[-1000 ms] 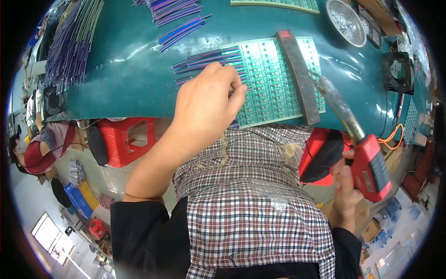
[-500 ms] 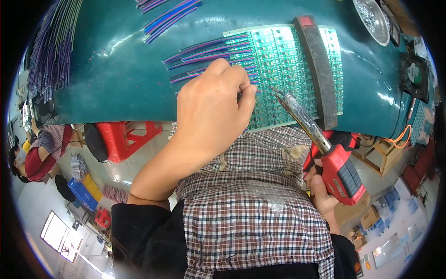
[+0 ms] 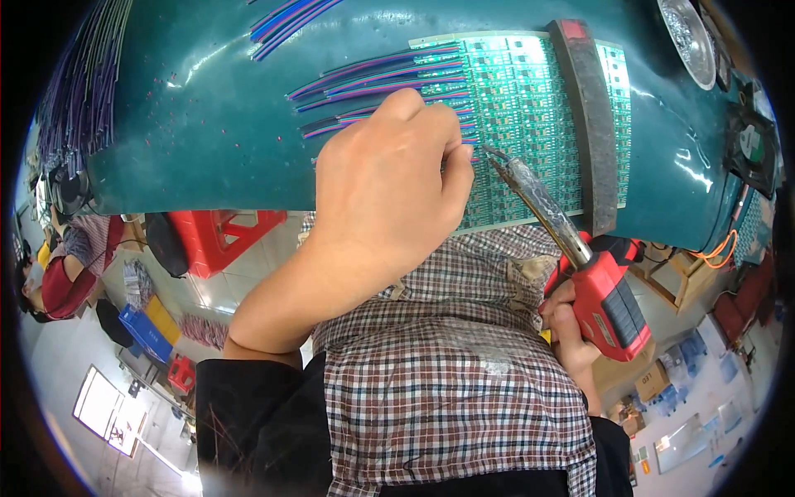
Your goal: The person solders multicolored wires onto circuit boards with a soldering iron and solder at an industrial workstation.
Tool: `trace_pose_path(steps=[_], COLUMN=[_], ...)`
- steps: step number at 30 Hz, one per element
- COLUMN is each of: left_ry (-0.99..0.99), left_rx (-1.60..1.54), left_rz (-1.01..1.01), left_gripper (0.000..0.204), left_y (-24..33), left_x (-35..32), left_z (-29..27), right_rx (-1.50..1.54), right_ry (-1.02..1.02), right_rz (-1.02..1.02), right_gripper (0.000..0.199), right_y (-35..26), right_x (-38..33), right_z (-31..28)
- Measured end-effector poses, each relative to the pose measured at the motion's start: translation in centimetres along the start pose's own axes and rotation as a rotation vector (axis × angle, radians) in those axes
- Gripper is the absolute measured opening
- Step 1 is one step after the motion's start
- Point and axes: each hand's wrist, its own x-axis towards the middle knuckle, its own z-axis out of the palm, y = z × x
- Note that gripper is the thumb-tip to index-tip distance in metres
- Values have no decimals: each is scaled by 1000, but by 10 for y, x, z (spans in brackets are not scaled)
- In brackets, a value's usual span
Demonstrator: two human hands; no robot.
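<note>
My left hand (image 3: 389,170) is closed in a pinch at the left edge of a green circuit board panel (image 3: 517,108). What its fingertips hold is mostly hidden behind the hand; thin wire ends show beside them. Blue, purple and pink wires (image 3: 381,79) lie in rows with their right ends on the panel's left edge. My right hand (image 3: 571,331) is wrapped round the red and black handle of a soldering iron (image 3: 580,257). The iron's tip points up and left, just right of my left fingertips, over the panel.
A dark grey bar (image 3: 586,124) lies across the panel. More wire bundles sit at the far left (image 3: 87,83) and top (image 3: 294,25) of the green bench. A metal bowl (image 3: 689,41) and a black fan (image 3: 749,141) are at right. Another person (image 3: 62,277) sits at left.
The soldering iron's tip has come closer to my left fingertips and sits further left over the panel. The bench and panel appear shifted slightly up and right in view. Both grips are unchanged.
</note>
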Motion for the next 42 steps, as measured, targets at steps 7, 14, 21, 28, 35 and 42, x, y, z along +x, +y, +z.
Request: trace_pose_path(steps=[7,14,21,28,35,42], left_ry=[11,3,14,18,44,86], left_rx=[-10,10,6,10,36,66], left_rz=[-7,-8,-4,-1,2,65], left_gripper=[20,21,20,18,17,17], left_y=[2,4,4,5,7,6], left_x=[1,2,2,1,0,-1], left_z=[0,0,0,1,5,7], right_rx=[135,23,-124,-182,-149,-39], right_ry=[-114,-26,-32,-71,-59,-51], right_rz=[-44,46,-62,-56,12,-94], right_gripper=[19,23,25,20,16,20], right_y=[10,9,20,13,14,12], right_x=[-6,-16,-18,-14,-12,-14], right_z=[-13,-13,-19,-23,-25,-19])
